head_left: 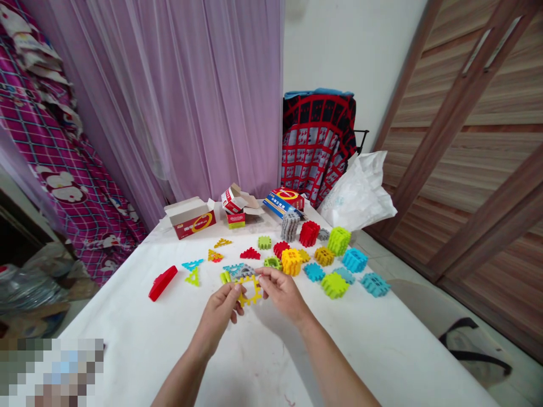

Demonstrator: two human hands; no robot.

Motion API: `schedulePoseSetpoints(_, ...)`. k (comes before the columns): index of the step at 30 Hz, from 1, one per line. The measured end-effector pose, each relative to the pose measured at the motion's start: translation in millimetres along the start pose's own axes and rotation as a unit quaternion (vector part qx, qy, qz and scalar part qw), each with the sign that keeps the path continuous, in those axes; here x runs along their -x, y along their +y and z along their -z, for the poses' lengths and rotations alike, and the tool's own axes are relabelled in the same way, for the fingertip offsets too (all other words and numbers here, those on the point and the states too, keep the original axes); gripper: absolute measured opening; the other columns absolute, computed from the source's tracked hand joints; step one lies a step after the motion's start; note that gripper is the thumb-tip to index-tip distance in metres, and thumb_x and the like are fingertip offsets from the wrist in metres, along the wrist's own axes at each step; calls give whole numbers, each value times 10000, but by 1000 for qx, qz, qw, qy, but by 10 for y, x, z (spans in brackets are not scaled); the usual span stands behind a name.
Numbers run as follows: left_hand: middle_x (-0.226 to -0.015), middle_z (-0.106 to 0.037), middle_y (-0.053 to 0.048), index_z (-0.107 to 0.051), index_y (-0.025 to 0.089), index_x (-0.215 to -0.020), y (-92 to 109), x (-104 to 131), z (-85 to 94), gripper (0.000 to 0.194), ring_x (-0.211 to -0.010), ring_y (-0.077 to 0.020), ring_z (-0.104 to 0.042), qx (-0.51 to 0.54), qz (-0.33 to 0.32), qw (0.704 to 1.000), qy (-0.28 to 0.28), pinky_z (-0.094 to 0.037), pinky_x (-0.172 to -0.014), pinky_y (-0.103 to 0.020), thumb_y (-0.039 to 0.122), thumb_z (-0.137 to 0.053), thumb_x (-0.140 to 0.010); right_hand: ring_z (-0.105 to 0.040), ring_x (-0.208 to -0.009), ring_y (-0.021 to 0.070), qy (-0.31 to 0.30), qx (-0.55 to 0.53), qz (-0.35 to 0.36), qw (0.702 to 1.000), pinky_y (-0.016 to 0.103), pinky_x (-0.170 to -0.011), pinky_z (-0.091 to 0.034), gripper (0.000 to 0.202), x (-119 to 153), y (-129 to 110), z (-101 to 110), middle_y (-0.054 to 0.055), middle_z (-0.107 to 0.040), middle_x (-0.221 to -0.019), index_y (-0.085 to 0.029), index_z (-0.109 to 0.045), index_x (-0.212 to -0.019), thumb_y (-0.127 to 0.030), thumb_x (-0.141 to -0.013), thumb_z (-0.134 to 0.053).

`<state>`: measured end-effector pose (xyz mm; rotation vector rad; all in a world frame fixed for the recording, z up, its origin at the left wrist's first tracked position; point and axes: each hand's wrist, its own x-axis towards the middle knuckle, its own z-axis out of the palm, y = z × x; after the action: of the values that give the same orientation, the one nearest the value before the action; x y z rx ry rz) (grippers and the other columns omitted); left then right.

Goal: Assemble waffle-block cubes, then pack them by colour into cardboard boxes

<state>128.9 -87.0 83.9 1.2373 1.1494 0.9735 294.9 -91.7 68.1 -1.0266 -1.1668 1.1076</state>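
Between my two hands is a yellow square building piece (245,301) with a toothed edge and an open middle. My left hand (221,307) pinches its left side, and my right hand (280,289) grips the right side. Just behind it on the table lie a grey toothed piece (246,271), a blue triangular piece (232,268) and a small lime green piece (225,277). A green piece with a round hole (272,262) and a yellow block of pieces (292,262) sit beyond my right hand.
Stacked toothed pieces, such as a lime block (339,241) and a blue block (355,260), stand at the right. Triangular pieces and a red curved piece (163,283) lie left on the white table (139,339). Cartons (193,219) and a white bag (360,192) are at the back.
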Motion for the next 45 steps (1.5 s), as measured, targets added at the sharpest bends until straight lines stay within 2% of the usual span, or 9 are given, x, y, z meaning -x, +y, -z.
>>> schedulePoseSetpoints(6, -570, -554, 32, -638, 177, -796, 13, -15, -40, 548, -485, -95, -494, -17, -4, 1000, -13, -347, -436, -208, 704, -621, -650, -493, -552, 96, -39, 3, -3, 999, 229, -536, -406, 326, 56, -23, 27, -51, -553, -632, -186, -665, -1015, -345, -732, -696)
schedulePoseSetpoints(12, -769, -655, -12, -641, 188, -938, -6, 27, -174, 546, -650, -133, -617, 24, 9, 999, -20, -370, -441, -191, 611, -725, -602, -532, -562, 115, 93, -22, 0, 995, 233, -524, -437, 281, 62, -41, -40, -40, -572, -637, -209, -543, -798, -396, -680, -716)
schedulePoseSetpoints(16, -752, -656, -8, -626, 186, -891, -14, 22, -274, 525, -633, -127, -619, 59, 11, 998, 24, -359, -433, -179, 591, -745, -579, -573, -569, 133, 116, 5, 2, 993, 220, -461, -401, 372, 116, -29, -68, -36, -594, -705, -209, -545, -1036, -386, -731, -661)
schedulePoseSetpoints(21, -652, -589, 31, -628, 179, -901, 50, -65, -259, 569, -552, -104, -560, 59, 11, 996, 68, -331, -413, -175, 611, -740, -549, -566, -595, 122, 34, 162, 40, 985, 248, -591, -452, 528, 219, -80, 24, -43, -614, -697, -218, -527, -1331, -257, -810, -601)
schedulePoseSetpoints(24, -626, -564, 46, -639, 177, -893, 97, -104, -218, 558, -509, -88, -517, 39, 21, 998, 47, -321, -403, -178, 610, -731, -554, -629, -788, 157, 17, 278, 64, 958, 283, -734, -491, 596, 259, -205, 149, 11, -690, -981, -280, -555, -1340, -247, -760, -688)
schedulePoseSetpoints(27, -622, -554, 49, -645, 176, -875, 122, -111, -210, 532, -476, -72, -473, 16, 28, 999, 4, -301, -397, -180, 609, -716, -575, -603, -1072, 211, -20, 373, 103, 922, 325, -924, -469, 642, 287, -370, 287, 36, -625, -1241, -309, -571, -1332, -276, -717, -753)
schedulePoseSetpoints(32, -572, -516, 60, -653, 181, -841, 115, -104, -288, 484, -441, -65, -423, -6, 32, 999, -39, -275, -400, -187, 612, -679, -622, -594, -1110, 212, -69, 455, 126, 879, 317, -940, -466, 499, 327, -519, 435, 44, -624, -1233, -278, -645, -1226, -298, -738, -746)
schedulePoseSetpoints(40, -641, -575, 24, -674, 177, -881, 142, -167, -492, 546, -508, -91, -488, -29, 14, 997, -71, -331, -396, -188, 651, -673, -611, -593, -1102, 225, 3, 480, 132, 867, 342, -958, -466, 452, 372, -447, 604, 61, -652, -1173, -224, -660, -1150, -294, -710, -740)
schedulePoseSetpoints(45, -996, -712, -91, -658, 193, -1094, 112, -267, -281, 628, -812, -202, -659, -80, -60, 995, 26, -478, -498, -244, 677, -588, -701, -592, -1091, 252, 221, 549, 103, 799, 365, -968, -455, 399, 133, -437, 1178, 99, -641, -1145, -203, -702, -1105, -413, -765, -704)
